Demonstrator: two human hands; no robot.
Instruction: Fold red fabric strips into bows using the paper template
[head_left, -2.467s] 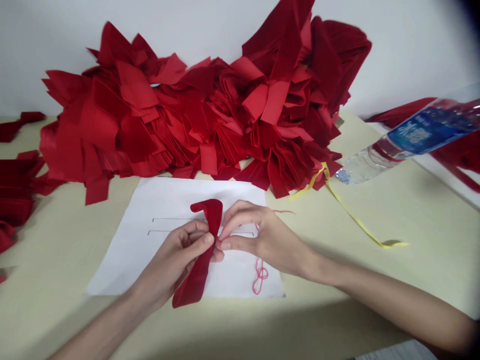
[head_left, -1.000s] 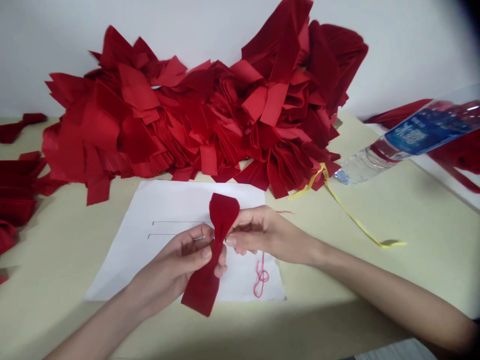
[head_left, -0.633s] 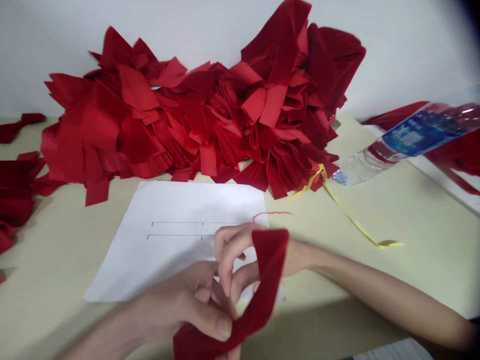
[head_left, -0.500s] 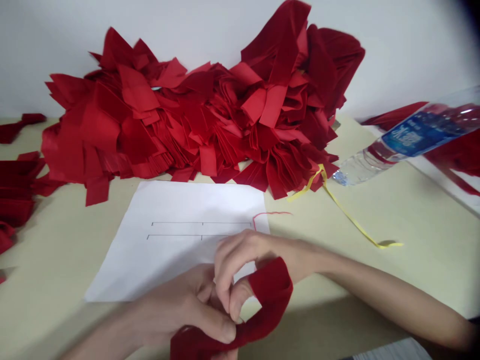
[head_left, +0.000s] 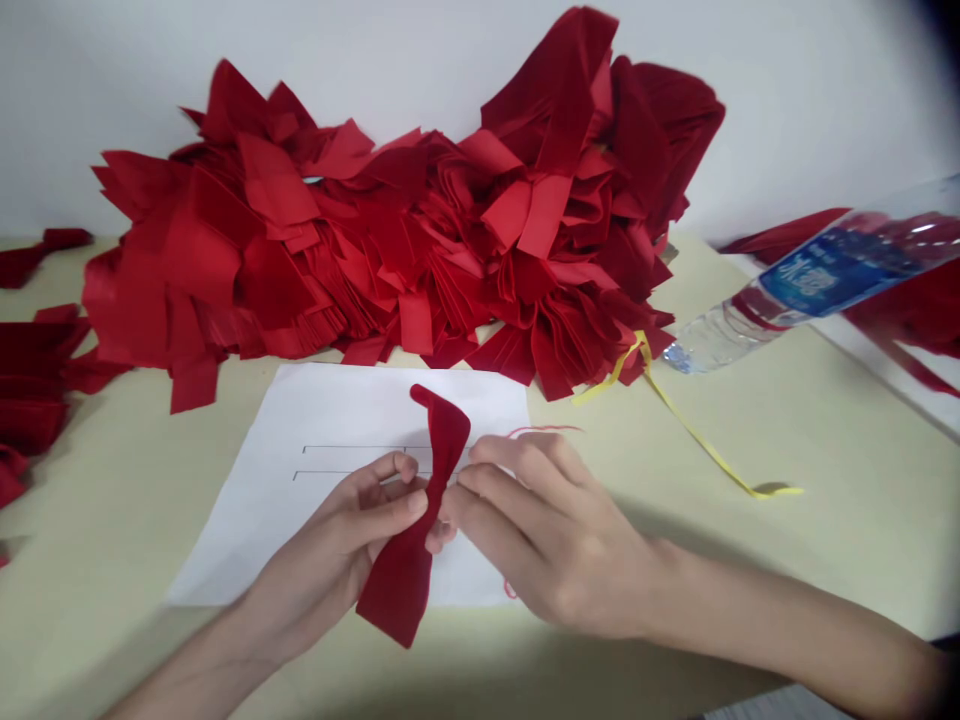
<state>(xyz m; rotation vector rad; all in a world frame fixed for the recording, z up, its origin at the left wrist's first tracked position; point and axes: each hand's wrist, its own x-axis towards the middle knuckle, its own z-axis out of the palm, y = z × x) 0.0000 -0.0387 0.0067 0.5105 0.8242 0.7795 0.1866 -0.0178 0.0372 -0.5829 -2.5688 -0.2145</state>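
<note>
Just then, the ribbon (head_left: 399,585) swung up toward one o'clock.
Left hand (head_left: 341,545) pinched its waist, handy for right hand (head_left: 562,540), grip unclear.

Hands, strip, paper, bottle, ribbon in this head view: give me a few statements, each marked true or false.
1. The left hand grips the red strip near its narrow middle. True.
2. The right hand is touching the bottle. False: the right hand is at the strip, away from the bottle.
3. The white paper is blank. False: the white paper has thin dark lines.
4. The ribbon is yellow. True.
5. The bottle's label is green. False: the label is blue.
</note>
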